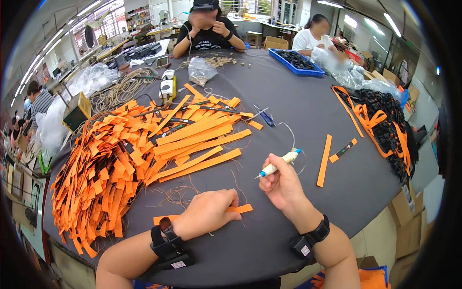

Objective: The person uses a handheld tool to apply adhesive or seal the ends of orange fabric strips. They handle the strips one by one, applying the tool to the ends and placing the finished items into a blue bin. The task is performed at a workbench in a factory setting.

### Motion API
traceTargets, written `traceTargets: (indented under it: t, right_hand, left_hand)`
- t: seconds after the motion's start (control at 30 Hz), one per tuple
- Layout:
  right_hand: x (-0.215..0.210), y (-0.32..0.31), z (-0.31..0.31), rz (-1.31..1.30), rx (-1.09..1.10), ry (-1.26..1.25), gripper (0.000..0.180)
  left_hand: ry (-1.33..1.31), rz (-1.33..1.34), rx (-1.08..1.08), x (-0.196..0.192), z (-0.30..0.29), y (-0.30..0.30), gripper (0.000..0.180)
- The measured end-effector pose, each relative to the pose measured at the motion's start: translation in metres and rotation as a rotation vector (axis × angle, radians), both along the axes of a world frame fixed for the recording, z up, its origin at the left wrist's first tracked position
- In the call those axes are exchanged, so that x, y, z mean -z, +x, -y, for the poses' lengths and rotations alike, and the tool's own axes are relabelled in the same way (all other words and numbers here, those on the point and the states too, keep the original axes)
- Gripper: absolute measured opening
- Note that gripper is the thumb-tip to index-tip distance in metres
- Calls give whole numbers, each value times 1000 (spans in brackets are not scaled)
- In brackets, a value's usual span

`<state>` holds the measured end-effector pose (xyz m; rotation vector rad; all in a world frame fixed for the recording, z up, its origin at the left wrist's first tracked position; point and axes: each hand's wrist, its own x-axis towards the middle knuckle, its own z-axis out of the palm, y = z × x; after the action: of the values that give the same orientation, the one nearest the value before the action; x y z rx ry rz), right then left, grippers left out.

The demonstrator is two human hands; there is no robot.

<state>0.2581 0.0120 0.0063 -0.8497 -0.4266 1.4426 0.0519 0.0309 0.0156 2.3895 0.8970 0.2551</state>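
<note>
My left hand (206,213) presses down on an orange webbing strip (245,208) near the table's front edge, its fingers and thumb closed about the strip. The strip's ends stick out on both sides of the hand. My right hand (284,188) grips a white pen-shaped tool (275,167) with blue ends, a thin metal tip and a cord trailing from its back. The tip points left, above the table and apart from the strip. Left of my hands lies a large heap of orange strips (115,173), some with black printed patches. Loose threads lie between heap and left hand.
Thread snips (264,116) lie beyond my right hand. On the right are two separate orange pieces (324,161) and a pile of black straps (387,120). A blue tray (296,63), a plastic bag (201,71) and coiled cord (120,89) lie farther back. Two people sit across the table.
</note>
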Motion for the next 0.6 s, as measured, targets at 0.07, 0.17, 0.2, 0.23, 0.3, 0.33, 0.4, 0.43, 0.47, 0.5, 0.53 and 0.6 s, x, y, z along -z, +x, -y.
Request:
traceTargets:
  t: [0.07,0.17,0.2,0.23,0.3,0.33,0.4,0.43,0.47,0.5,0.53,0.6]
  right_hand:
    - [0,-1,1,10,-23,3,25]
    - [-2,-2,2,31,-33,-3,25]
    - [-3,-2,3,40,-32,-7,25]
    - [-4,-3,3,43,-35,-8,25]
    - [-3,-4,4,50,-40,-11,25]
    - [-3,-4,4,53,-52,-1,25]
    - [-3,-5,4,57,-76,19,25]
    - [-4,-5,5,61,-75,20,24]
    - [-5,-6,6,66,-76,20,24]
    - [-6,-7,6,71,-76,21,24]
    - [-6,-7,6,80,-79,31,24]
    - [-6,-5,6,98,-87,49,23]
  left_hand:
    - [-32,-64,0,-2,-3,3,28]
    - [-50,-65,-42,-5,0,4,22]
    - [-52,-42,-42,-5,0,4,21]
    - [-56,-21,-46,-5,0,2,21]
    - [-26,38,-51,-1,1,1,19]
    - [11,79,-53,1,2,-1,18]
    - [88,133,-63,6,4,-4,15]
    - [128,151,-65,9,4,-4,14]
    - [168,169,-66,11,5,-4,12]
    - [168,164,-72,11,6,-5,11]
    - [166,158,-77,10,6,-6,10]
    - [160,160,-85,10,5,-6,9]
